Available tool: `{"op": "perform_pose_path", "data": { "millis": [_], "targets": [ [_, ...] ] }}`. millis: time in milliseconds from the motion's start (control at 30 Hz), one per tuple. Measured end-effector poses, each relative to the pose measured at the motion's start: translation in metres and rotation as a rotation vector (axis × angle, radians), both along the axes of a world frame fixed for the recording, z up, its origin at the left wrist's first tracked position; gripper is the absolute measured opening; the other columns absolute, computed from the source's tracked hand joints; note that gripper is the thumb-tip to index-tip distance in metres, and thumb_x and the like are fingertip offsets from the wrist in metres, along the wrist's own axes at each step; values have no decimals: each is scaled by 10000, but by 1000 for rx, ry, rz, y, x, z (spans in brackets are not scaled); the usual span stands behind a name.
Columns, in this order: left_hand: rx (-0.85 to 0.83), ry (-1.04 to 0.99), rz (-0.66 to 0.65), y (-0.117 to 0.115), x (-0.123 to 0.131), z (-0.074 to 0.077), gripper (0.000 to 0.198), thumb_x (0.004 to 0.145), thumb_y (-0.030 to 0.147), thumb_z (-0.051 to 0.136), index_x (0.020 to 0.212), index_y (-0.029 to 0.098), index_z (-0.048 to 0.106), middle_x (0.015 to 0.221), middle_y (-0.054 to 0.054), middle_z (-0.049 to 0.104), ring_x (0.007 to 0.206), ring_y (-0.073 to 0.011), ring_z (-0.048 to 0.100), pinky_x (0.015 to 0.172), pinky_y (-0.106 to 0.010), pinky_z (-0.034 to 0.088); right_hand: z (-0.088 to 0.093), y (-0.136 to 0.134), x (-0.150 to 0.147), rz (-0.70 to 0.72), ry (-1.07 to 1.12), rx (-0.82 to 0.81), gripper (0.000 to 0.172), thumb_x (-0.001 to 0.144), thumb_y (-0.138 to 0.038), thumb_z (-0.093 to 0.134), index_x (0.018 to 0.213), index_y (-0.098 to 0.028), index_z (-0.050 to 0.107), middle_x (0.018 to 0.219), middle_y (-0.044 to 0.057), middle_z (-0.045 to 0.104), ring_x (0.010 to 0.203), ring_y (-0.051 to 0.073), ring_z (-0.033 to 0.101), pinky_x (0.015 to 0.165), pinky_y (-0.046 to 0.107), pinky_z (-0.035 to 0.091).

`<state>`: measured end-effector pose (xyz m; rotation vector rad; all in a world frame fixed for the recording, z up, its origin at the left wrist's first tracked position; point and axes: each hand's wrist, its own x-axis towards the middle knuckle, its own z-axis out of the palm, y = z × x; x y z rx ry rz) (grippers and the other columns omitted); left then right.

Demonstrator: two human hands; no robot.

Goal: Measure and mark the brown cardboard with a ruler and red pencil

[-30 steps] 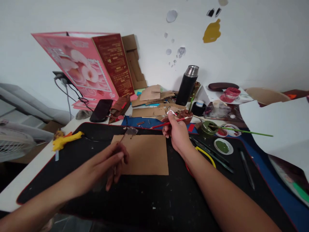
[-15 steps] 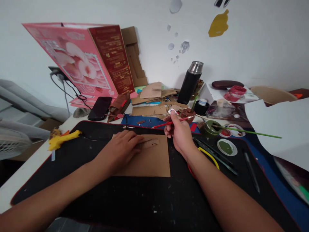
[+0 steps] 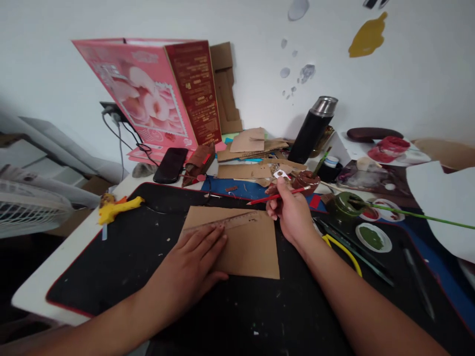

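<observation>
My left hand (image 3: pixel 195 259) lies flat with its fingers stretched out, the fingertips on a clear ruler (image 3: pixel 241 219). The ruler rests slightly slanted across the upper part of a brown cardboard sheet (image 3: pixel 249 249), and part of it is covered by the fingers. Just off the sheet's upper right corner, my right hand (image 3: pixel 293 212) is closed around a red pencil (image 3: pixel 261 199), whose tip points left above the sheet's top edge. A small white piece with a dark hole (image 3: pixel 281 174) shows at the thumb tip; whether it is held I cannot tell.
Under the sheet lies a black mat (image 3: pixel 148 257). A yellow glue gun (image 3: pixel 118 209) is at the left, yellow-handled scissors (image 3: pixel 347 249) at the right. Behind stand a phone (image 3: pixel 170 165), cardboard scraps (image 3: pixel 247 141), a black flask (image 3: pixel 311 131) and a green paint jar (image 3: pixel 345 205).
My left hand has slid down toward me and its fingers have flattened, showing more of the ruler. My right hand keeps the pencil. The whole view has shifted, moving things rightward.
</observation>
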<state>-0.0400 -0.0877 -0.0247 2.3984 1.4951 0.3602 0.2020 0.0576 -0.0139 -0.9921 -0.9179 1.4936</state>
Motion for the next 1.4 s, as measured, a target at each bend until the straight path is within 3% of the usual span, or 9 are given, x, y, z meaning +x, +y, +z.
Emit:
{"op": "perform_pose_path", "data": {
  "millis": [200, 400, 467, 633, 733, 867, 1033, 1267, 1400],
  "targets": [
    [-114, -46, -93, 12, 6, 3, 724, 1040, 654, 609, 1628, 244, 505, 1725, -106, 407, 1633, -335, 338, 1354, -528, 224, -1, -1, -1, 1, -2, -18, 552, 789, -717, 847, 740, -184, 711, 476, -58, 497, 389, 104, 507, 364, 226, 273],
    [-127, -84, -153, 30, 14, 7, 732, 1023, 623, 668, 1625, 240, 506, 1724, -115, 403, 1632, -326, 338, 1359, -522, 213, -3, 0, -2, -8, -27, -21, 553, 815, -727, 822, 730, -193, 706, 469, -54, 489, 384, 108, 494, 362, 240, 261],
    [-110, -113, -118, 26, 14, 12, 699, 1025, 606, 675, 1601, 233, 543, 1690, -130, 462, 1600, -351, 400, 1344, -550, 256, -4, 0, -2, -7, -34, -24, 537, 848, -714, 799, 730, -199, 707, 476, -51, 487, 388, 108, 486, 365, 247, 263],
    [-56, -152, 112, 14, 7, 20, 572, 1035, 568, 663, 1479, 209, 683, 1542, -176, 628, 1462, -443, 565, 1247, -660, 392, -3, 1, -3, -9, -26, -48, 517, 859, -694, 806, 713, -206, 714, 489, -50, 476, 400, 103, 480, 371, 240, 268],
    [-113, -105, 72, 19, 3, 15, 659, 1010, 630, 669, 1474, 163, 683, 1578, -214, 578, 1482, -480, 531, 1220, -684, 413, -2, 2, -2, -17, -26, -52, 518, 846, -693, 821, 715, -202, 720, 489, -47, 482, 404, 103, 481, 371, 235, 284],
    [-133, -118, 14, 31, 6, 5, 694, 1007, 657, 661, 1504, 172, 657, 1619, -209, 540, 1525, -451, 486, 1256, -633, 386, 0, -1, 0, -82, -103, 20, 526, 846, -708, 819, 723, -206, 720, 481, -42, 506, 404, 118, 507, 365, 236, 316],
    [-125, -119, -43, 33, 12, -2, 699, 1050, 618, 610, 1584, 170, 568, 1661, -201, 487, 1545, -436, 462, 1269, -614, 363, 4, -11, 0, -76, -310, 148, 487, 952, -670, 739, 758, -223, 750, 486, -18, 563, 425, 136, 546, 396, 251, 388],
    [-91, 6, -61, 29, 12, -4, 718, 1098, 555, 534, 1665, 127, 428, 1729, -190, 339, 1559, -443, 438, 1245, -606, 376, -6, -6, -2, -21, -254, 27, 497, 933, -678, 759, 747, -217, 748, 492, -21, 552, 413, 129, 535, 378, 238, 381],
    [-81, -4, -25, 28, 12, -5, 739, 1084, 571, 557, 1655, 114, 446, 1726, -196, 338, 1556, -461, 435, 1244, -620, 376, -10, -3, 1, -23, -213, -19, 486, 947, -665, 753, 759, -217, 754, 501, -15, 554, 419, 132, 535, 374, 235, 385]
  ]
}}
